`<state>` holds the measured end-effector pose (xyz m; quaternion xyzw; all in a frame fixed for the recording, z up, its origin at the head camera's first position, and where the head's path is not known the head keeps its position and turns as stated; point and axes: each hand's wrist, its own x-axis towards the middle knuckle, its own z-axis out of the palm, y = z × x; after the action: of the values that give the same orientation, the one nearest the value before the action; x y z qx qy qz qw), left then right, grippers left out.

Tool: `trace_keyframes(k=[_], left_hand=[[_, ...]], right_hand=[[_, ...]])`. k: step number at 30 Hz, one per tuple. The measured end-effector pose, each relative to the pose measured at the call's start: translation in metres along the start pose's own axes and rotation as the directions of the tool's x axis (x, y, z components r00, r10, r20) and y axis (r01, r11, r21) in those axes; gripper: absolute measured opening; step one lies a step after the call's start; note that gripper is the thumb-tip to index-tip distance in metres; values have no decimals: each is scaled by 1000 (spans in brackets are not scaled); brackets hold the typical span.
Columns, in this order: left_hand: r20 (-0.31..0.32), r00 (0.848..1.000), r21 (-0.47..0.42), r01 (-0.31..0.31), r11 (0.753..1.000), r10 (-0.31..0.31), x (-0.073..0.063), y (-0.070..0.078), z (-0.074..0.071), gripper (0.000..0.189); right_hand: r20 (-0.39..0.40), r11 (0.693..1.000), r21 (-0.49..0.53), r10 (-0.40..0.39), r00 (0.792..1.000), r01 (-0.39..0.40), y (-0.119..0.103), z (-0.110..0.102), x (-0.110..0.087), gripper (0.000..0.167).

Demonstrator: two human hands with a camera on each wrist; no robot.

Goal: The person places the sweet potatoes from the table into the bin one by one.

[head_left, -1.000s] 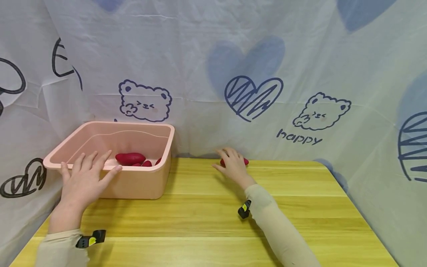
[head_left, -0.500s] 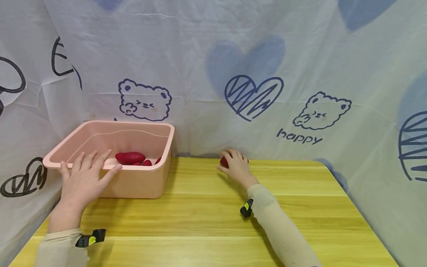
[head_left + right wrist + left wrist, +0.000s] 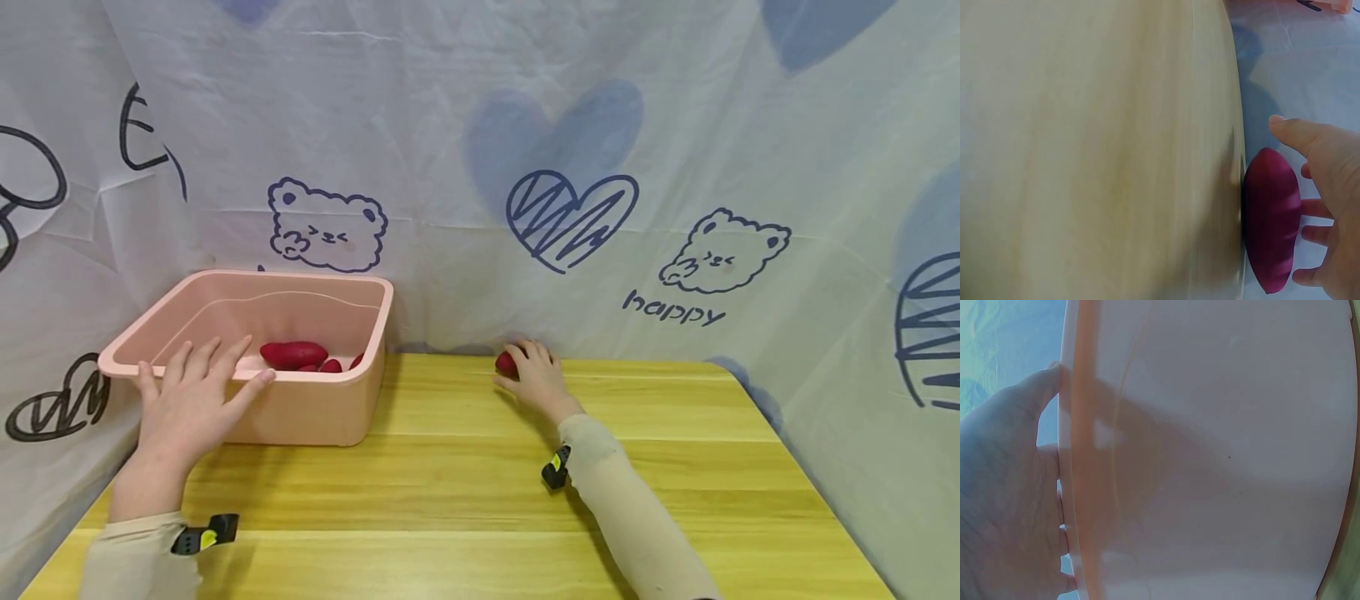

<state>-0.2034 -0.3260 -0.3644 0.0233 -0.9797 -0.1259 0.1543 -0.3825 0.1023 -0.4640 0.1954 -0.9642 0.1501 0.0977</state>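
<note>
At the table's back edge lies a dark red sweet potato [image 3: 1271,222], partly covered by my right hand [image 3: 535,379] in the head view. In the right wrist view the right hand's fingertips reach behind the sweet potato, while the thumb [image 3: 1294,132] is spread apart from its tip. My left hand [image 3: 187,408] lies over the front rim of a pink plastic bin [image 3: 300,408], with its fingers spread straight. Seen from the left wrist, the thumb [image 3: 1047,384] and fingertips rest along the bin's rim. Inside the bin are several sweet potatoes [image 3: 294,356].
The bin stands at the back left of the wooden table [image 3: 450,492]. A white cloth curtain [image 3: 450,167] printed with hearts and bears hangs right behind the table's back edge and along both sides.
My right hand has shifted slightly to the right over the sweet potato, uncovering its left end and covering its right one. The left hand and the bin have stayed in place.
</note>
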Motion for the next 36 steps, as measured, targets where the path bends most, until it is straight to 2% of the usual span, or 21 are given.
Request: trace_keyframes(k=[11, 21, 36], left_hand=[[-15, 1000, -1, -7, 1000, 7, 0, -2, 1, 72], [-17, 1000, 5, -8, 1000, 8, 0, -2, 2, 72], [-11, 1000, 6, 1, 1000, -1, 1, -2, 2, 74]], right_hand=[[6, 999, 0, 38, 999, -38, 0, -1, -1, 64], [49, 998, -18, 58, 997, -57, 1, 1, 1, 61], [36, 997, -62, 37, 999, -35, 0, -1, 1, 53]])
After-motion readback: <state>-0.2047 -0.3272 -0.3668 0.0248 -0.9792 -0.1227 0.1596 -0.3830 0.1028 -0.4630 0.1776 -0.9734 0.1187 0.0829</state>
